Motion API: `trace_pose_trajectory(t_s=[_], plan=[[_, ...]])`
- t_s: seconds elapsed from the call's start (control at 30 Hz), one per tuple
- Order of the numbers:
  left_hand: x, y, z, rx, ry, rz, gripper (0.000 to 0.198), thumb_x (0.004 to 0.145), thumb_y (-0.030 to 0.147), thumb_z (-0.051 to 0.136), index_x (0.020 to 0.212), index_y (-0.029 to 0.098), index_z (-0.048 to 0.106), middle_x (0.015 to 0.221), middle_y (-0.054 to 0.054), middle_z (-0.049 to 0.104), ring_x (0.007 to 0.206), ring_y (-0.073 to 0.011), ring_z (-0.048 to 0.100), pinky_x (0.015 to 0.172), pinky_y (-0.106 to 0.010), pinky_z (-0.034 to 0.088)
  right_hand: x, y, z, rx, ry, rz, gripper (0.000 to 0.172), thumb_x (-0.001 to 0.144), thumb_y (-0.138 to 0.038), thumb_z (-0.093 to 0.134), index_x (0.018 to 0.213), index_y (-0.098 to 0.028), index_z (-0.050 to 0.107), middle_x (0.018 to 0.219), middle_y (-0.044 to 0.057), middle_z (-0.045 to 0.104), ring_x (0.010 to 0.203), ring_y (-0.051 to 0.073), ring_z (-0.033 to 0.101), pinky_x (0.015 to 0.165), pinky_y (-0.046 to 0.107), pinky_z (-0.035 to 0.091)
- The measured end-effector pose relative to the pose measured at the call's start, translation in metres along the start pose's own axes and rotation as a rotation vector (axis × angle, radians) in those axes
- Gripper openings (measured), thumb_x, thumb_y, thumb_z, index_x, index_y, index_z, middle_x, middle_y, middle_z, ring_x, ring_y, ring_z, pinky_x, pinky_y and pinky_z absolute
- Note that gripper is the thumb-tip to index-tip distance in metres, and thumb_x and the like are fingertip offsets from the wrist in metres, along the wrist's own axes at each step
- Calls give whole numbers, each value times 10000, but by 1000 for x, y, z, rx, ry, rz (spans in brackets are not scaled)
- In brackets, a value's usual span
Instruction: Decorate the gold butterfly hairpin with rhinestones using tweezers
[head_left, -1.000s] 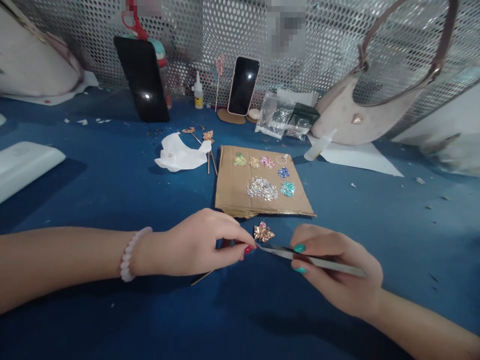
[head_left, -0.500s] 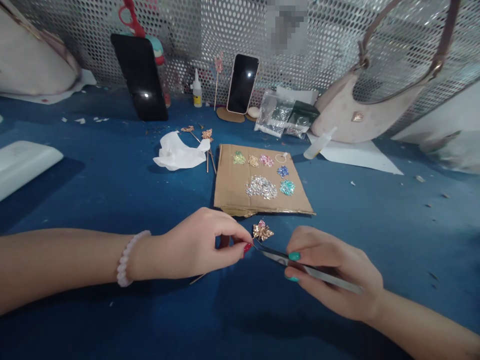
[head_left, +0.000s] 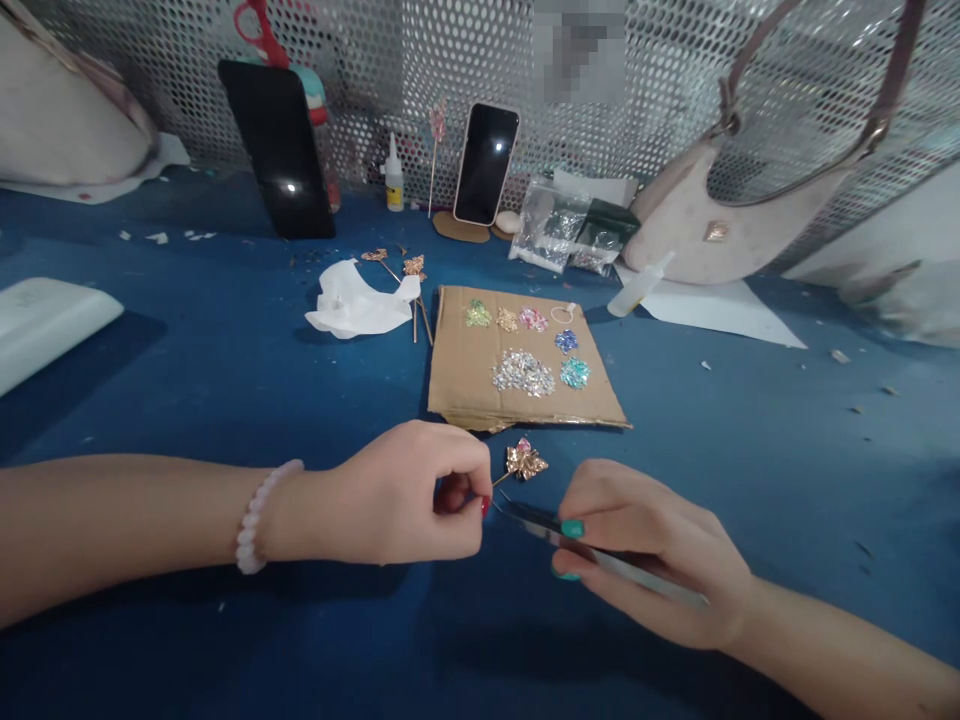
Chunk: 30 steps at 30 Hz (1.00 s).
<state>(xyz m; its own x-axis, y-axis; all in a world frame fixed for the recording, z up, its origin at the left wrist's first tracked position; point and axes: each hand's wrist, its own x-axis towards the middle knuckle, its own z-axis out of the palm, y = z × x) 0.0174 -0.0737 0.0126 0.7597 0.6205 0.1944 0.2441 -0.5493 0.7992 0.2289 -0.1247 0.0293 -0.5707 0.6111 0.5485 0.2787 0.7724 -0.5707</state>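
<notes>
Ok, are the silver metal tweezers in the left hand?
No, the right hand grips the silver metal tweezers, while the left hand pinches the stem of the gold flower ornament.

Head view, forward-down over table point(head_left: 225, 340); left hand point(head_left: 397, 495), right hand point(head_left: 645, 545) near; edges perhaps warped.

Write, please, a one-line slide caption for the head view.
Left hand pinches a gold flower pin; right hand holds tweezers beside it, near cardboard bearing sequin piles.

Gold flower pin point(head_left: 526, 460): small glittery bloom, pink centre, thin stem pinched in left hand point(head_left: 405, 495), bloom at 2 o'clock from fist. Steel tweezers point(head_left: 540, 522): slim, gripped in right hand point(head_left: 645, 545), tips pointing 10 o'clock, just beside stem.
</notes>
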Motion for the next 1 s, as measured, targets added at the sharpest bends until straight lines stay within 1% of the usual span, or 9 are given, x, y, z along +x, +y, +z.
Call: trace_pose_trajectory(t_s=[0.1, 0.33, 0.47, 0.6, 0.7, 0.87, 1.0], plan=[[0, -1, 0, 16, -6, 7, 78, 609, 60, 538, 598, 136, 521, 514, 54, 469, 493, -55, 435, 494, -163, 348, 1, -1, 0, 5, 1, -1, 232, 730, -2, 608, 885, -153, 526, 687, 66, 611, 610, 137, 559, 580, 318, 507], [0, -5, -1, -20, -11, -11, 84, 627, 64, 531, 622, 147, 518, 535, 54, 481, 504, -55, 441, 502, -157, 354, -2, 1, 0, 14, 18, 13, 254, 729, 8, 600, 907, -159, 529, 698, 59, 607, 628, 141, 557, 580, 328, 503], [0, -4, -3, -28, -31, -29, 91, 627, 64, 519, 634, 154, 510, 559, 51, 487, 522, -63, 446, 514, -164, 358, -3, 1, -1, 30, 21, 33, 272, 723, 11, 605, 914, -165, 525, 714, 56, 605, 617, 134, 551, 554, 312, 500], [0, -5, -6, -9, -80, -67, 103, 697, 81, 475, 634, 162, 463, 590, 48, 473, 542, -70, 427, 523, -174, 344, -4, 2, -2, 4, 43, 43, 294, 719, 21, 599, 926, -174, 524, 738, 56, 613, 628, 136, 561, 561, 310, 515], [1, -7, -8, 14, -77, -58, 146, 767, 107, 441, 633, 163, 441, 589, 48, 448, 542, -71, 404, 516, -175, 327, -5, 3, -3, -16, 44, 31, 294, 726, 16, 587, 945, -173, 534, 745, 61, 623, 635, 139, 570, 563, 312, 522], [3, -6, -11, -8, -52, -70, 154, 804, 116, 438, 662, 159, 477, 604, 50, 464, 542, -61, 413, 516, -157, 334, -3, 4, -5, 4, 34, -48, 284, 766, 16, 520, 992, -156, 535, 701, 58, 627, 604, 136, 583, 531, 311, 507], [5, -6, -12, -42, -71, -64, 104, 807, 123, 456, 744, 164, 528, 662, 43, 509, 558, -61, 433, 525, -157, 354, -2, 2, -7, -28, 0, -66, 320, 747, 36, 510, 1004, -155, 527, 698, 60, 632, 620, 143, 600, 545, 314, 521]])
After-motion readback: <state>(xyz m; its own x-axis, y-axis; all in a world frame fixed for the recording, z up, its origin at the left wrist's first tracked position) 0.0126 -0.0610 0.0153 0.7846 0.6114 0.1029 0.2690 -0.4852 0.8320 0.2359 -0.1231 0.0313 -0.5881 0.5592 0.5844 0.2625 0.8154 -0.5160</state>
